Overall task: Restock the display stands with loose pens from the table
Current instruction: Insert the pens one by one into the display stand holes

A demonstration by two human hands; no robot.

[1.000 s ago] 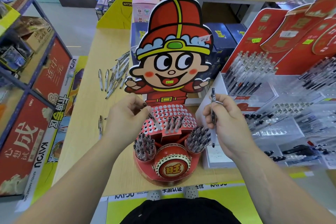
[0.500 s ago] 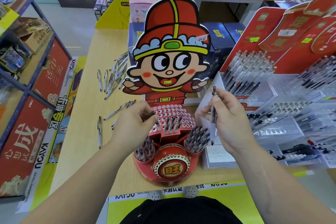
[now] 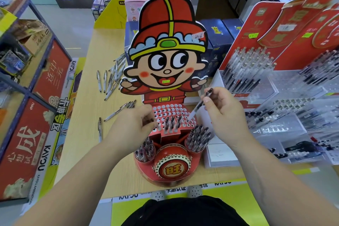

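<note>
The right grip pinches a pen by its dark upper end. The pen is slanted, its pale tip just above the right side of the holed panel of the display stand, near a few pens already standing there. The left grip is curled at the panel's left edge; whether it holds anything cannot be told. The likeliest slip is a miss: at that slant the tip may land between holes and skid down the sloping card. A sideways nudge could also tip the standing pens. The stand looks like light cardboard, so a firm push may shove it along the bench or rock the tall figure. The right wrist hangs close over the full cup and might snag its pens. More loose pens lie on the bench to the left, well apart from the stand. As for writing, the drum on the stand's base carries 旺. The red rack at right says "deli", the banner at left reads "KAYOU ANIMATION", and a red box shows a large 成. The handwritten tag on the hat is illegible.
</note>
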